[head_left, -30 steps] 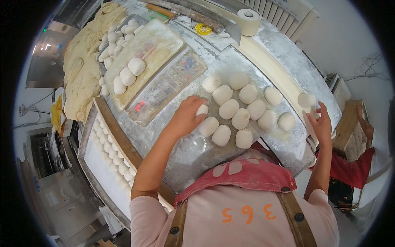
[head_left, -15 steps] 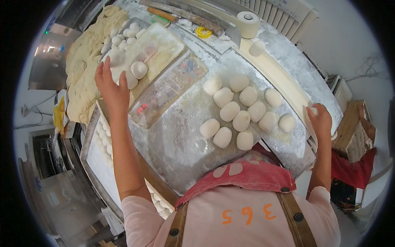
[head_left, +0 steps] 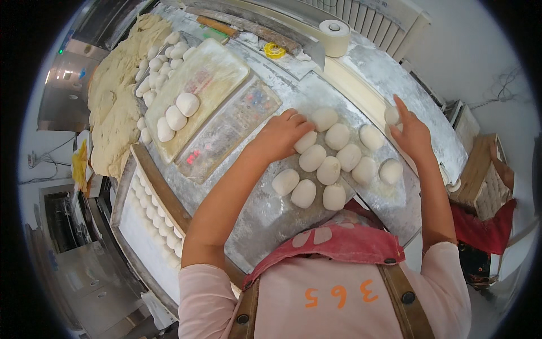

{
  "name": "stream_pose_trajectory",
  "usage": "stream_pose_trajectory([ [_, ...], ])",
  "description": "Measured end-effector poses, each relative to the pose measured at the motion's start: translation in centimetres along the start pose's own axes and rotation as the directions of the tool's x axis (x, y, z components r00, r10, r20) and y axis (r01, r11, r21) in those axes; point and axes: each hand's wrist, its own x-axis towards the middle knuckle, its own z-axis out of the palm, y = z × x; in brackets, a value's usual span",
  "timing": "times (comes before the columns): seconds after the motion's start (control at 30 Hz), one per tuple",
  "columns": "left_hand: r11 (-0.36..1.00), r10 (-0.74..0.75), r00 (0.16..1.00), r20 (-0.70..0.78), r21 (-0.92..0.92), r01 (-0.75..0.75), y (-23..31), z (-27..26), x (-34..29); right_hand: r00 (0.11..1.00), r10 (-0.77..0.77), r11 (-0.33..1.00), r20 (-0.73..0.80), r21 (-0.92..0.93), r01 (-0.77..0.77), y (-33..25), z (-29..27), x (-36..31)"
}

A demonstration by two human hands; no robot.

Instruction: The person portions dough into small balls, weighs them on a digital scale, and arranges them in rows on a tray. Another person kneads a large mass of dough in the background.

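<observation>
My left hand (head_left: 284, 134) is closed at the upper left edge of a cluster of white dough balls (head_left: 328, 170). Its fingers wrap a ball that they mostly hide, and another dough ball (head_left: 305, 142) shows beside the fingertips. On the right, my right hand (head_left: 411, 133) is open at a pale belt-like strip (head_left: 361, 87), with index finger and thumb apart around a dough ball (head_left: 392, 116) on it. Three dough balls (head_left: 175, 117) sit in a row on a pale board (head_left: 226, 62), which rests over a floury scale (head_left: 228, 124) with a red display.
A big dough mass (head_left: 116, 99) lies at the far left, beside more small balls (head_left: 164, 68). A wooden-sided tray (head_left: 141, 226) of dough balls stands near left. Rolling pins (head_left: 217, 26), a yellow cutter (head_left: 274, 51) and a white roll (head_left: 334, 38) are at the back.
My left hand has left the balls on the board and moved right to the cluster. My right hand has moved up and left along the strip, where a ball has shifted nearer.
</observation>
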Motion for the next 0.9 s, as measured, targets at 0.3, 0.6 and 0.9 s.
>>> stream_pose_trajectory([
  [0.3,0.972,-0.231,0.965,-0.121,-0.072,0.223,-0.4,-0.3,-7.9,0.99,-0.137,0.986,-0.038,0.095,0.14,-2.2,0.9,4.2],
  [0.6,0.96,-0.218,0.976,-0.022,-0.183,0.211,2.0,-0.9,-12.2,0.861,-0.496,0.775,0.112,0.504,0.381,-17.8,6.6,4.5],
  [0.9,0.899,-0.376,0.923,0.086,-0.208,0.385,-0.2,-1.4,-14.9,0.916,-0.401,0.864,0.002,0.333,0.378,-13.2,3.8,1.4],
])
